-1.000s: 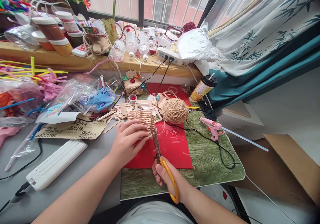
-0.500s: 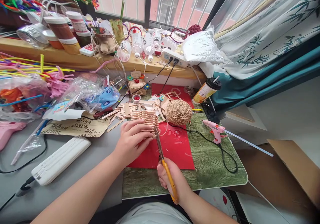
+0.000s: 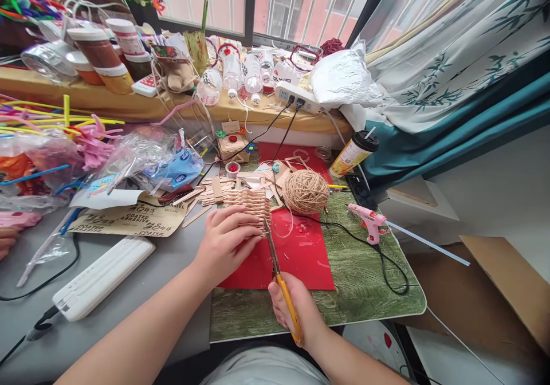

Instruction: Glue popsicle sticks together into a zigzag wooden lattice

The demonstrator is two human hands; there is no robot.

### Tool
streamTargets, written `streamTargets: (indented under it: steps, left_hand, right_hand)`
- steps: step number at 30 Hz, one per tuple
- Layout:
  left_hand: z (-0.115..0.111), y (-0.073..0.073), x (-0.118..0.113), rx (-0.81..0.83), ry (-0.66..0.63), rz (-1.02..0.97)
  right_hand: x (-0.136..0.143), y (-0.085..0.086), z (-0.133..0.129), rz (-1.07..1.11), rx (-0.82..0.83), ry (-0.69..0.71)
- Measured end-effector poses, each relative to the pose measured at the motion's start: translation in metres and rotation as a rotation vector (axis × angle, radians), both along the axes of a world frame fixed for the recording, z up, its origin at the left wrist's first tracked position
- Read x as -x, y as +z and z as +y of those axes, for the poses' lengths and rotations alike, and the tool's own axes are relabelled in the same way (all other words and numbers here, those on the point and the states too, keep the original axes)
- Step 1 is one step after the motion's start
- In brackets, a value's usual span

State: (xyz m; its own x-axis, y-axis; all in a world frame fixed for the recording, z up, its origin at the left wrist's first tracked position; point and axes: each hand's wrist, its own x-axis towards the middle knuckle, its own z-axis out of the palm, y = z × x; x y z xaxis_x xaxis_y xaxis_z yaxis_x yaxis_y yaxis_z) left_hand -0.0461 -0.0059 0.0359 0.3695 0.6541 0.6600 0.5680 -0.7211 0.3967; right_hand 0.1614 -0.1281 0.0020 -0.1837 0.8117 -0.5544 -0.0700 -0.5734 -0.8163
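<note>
My left hand [image 3: 227, 239] grips a ribbed piece built of stacked wooden sticks [image 3: 247, 200] over a red sheet [image 3: 305, 259]. In my right hand [image 3: 294, 305] is a long tool with a yellow-orange handle [image 3: 289, 305]; its narrow metal end touches the right side of the stick piece. Whether that end is cutting or only resting there is too small to tell. Loose wooden sticks [image 3: 198, 213] lie behind and left of the piece. A ball of twine [image 3: 306, 191] sits just to its right.
A pink glue gun [image 3: 368, 222] with its cord lies at the right on the green board [image 3: 365, 299]. Behind it stands a drink cup [image 3: 354, 153]. At the left are a white power strip [image 3: 105, 279], sandpaper sheets [image 3: 129, 219] and another person's hand [image 3: 8, 239].
Another person's hand has appeared at the left edge, on the pink glue gun there. The view has shifted slightly. My hands hold nearly the same pose.
</note>
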Motion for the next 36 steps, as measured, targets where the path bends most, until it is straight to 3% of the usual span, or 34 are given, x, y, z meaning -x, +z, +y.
streamTargets:
  steps: [3, 5, 10, 14, 18, 21, 23, 25, 29, 33, 36]
  left_hand:
    - [0.000, 0.001, 0.000, -0.011, -0.002, -0.015]
    - [0.001, 0.002, 0.000, -0.007, -0.003, -0.019]
    - [0.000, 0.000, 0.000, 0.016, 0.003, -0.021]
    - [-0.001, -0.001, 0.000, 0.022, 0.001, -0.022]
    - [0.000, -0.001, 0.001, 0.012, -0.003, -0.010]
    - [0.001, 0.000, 0.001, 0.012, -0.009, -0.003]
    - [0.001, 0.002, 0.001, 0.010, -0.012, 0.003]
    - [0.000, 0.004, -0.001, 0.010, -0.013, 0.014]
    - [-0.006, 0.008, -0.007, -0.009, 0.022, 0.051]
    - [-0.010, 0.012, -0.013, -0.049, 0.071, 0.068]
    - [-0.010, 0.012, -0.016, -0.044, 0.067, 0.056]
  right_hand:
    - [-0.007, 0.003, 0.000, -0.003, 0.003, -0.034]
    - [-0.026, 0.007, 0.004, -0.083, -0.024, -0.044]
    - [-0.116, 0.025, 0.027, -0.673, -0.207, 0.137]
    - [-0.180, 0.026, 0.042, -1.134, -0.299, 0.303]
    - [-0.215, 0.018, 0.049, -1.227, -0.362, 0.363]
    - [-0.226, 0.021, 0.049, -1.245, -0.461, 0.424]
    - [-0.220, 0.030, 0.049, -1.323, -0.531, 0.413]
    - [-0.196, 0.043, 0.049, -1.384, -0.640, 0.314]
    - [-0.113, 0.064, 0.055, -0.918, -0.919, 0.242]
    - [-0.043, 0.059, 0.075, -0.552, -0.938, 0.117]
    - [-0.022, 0.046, 0.090, -0.387, -0.874, 0.035]
